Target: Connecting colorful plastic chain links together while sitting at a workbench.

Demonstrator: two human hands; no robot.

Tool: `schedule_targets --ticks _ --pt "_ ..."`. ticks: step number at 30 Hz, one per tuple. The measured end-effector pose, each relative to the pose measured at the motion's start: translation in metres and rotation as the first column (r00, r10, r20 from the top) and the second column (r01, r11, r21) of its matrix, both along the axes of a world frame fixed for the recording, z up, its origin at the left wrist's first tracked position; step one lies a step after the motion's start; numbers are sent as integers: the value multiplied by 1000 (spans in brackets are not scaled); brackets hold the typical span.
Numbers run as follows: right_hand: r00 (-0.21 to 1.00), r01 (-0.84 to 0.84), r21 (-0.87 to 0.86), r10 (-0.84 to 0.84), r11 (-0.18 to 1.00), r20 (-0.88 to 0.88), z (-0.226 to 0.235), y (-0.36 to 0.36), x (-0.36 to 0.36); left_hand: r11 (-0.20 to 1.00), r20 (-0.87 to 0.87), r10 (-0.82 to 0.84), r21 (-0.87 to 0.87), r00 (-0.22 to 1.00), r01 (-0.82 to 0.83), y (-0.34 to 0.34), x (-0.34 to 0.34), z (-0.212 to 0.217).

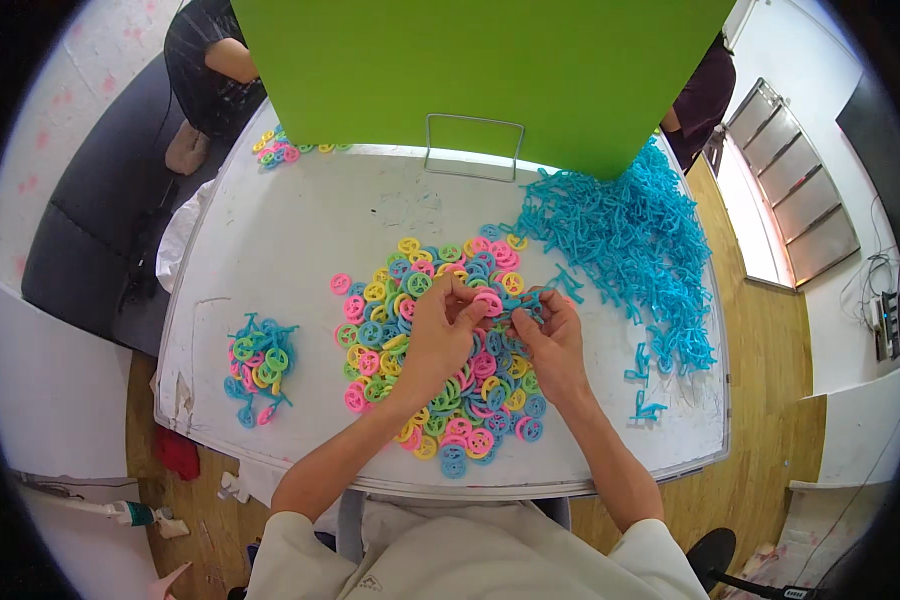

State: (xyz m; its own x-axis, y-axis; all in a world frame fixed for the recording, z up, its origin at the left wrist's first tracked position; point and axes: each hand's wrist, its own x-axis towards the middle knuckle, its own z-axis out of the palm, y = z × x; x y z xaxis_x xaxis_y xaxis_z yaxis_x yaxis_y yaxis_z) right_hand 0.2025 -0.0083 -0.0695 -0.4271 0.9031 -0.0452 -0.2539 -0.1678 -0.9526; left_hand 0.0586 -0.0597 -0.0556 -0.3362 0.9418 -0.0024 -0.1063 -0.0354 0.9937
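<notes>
1. The left hand (440,330) is pinched nearly closed around a pink wheel (488,300), thumb and fingertips gripping its rim just above the middle of the white surface (290,230).
2. The right hand (553,340) is curled almost shut on a small blue axle piece (526,300), whose end meets the pink wheel between the two hands.
3. The joint looks likely to fail if the blue axle piece meets the hub at a tilt: the thin plastic could bend or skid off instead of seating.
4. A slip would probably drop the pink wheel into the pile of wheels (440,360) directly below, where it would be lost among many like it.
5. The forearms hang low over that pile, so a sweep of a wrist could scatter wheels toward the near edge of the surface.
6. The pink wheel is a small flat ring with spokes, of glossy plastic; how many spokes it has is too fine to tell.
7. The pile of wheels mixes pink, yellow, green and blue.
8. A heap of blue axle pieces (630,240) lies to the right, a few strays near the right edge.
9. A small cluster of joined pieces (258,365) sits well apart at the left.
10. A green board (470,70) stands at the far side.
</notes>
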Motion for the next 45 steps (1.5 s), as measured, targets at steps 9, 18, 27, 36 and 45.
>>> schedule_targets --ticks 9,18,27,36,45 --pt "999 -8 14 8 1000 34 1 1 -1 995 393 -1 -93 919 41 -2 -4 -1" --pt "991 75 368 -109 927 74 -2 -8 -4 988 284 -49 -128 958 88 -3 -4 6" --pt "999 37 199 -41 979 19 5 -8 -4 991 244 -58 -101 968 85 -1 -6 5" --pt "989 3 144 -24 990 147 13 2 -3 999 -14 -15 38 1000 15 1 -9 6" --pt "989 -143 -95 146 985 23 8 7 9 997 -69 -6 76 998 11 -2 -3 8"
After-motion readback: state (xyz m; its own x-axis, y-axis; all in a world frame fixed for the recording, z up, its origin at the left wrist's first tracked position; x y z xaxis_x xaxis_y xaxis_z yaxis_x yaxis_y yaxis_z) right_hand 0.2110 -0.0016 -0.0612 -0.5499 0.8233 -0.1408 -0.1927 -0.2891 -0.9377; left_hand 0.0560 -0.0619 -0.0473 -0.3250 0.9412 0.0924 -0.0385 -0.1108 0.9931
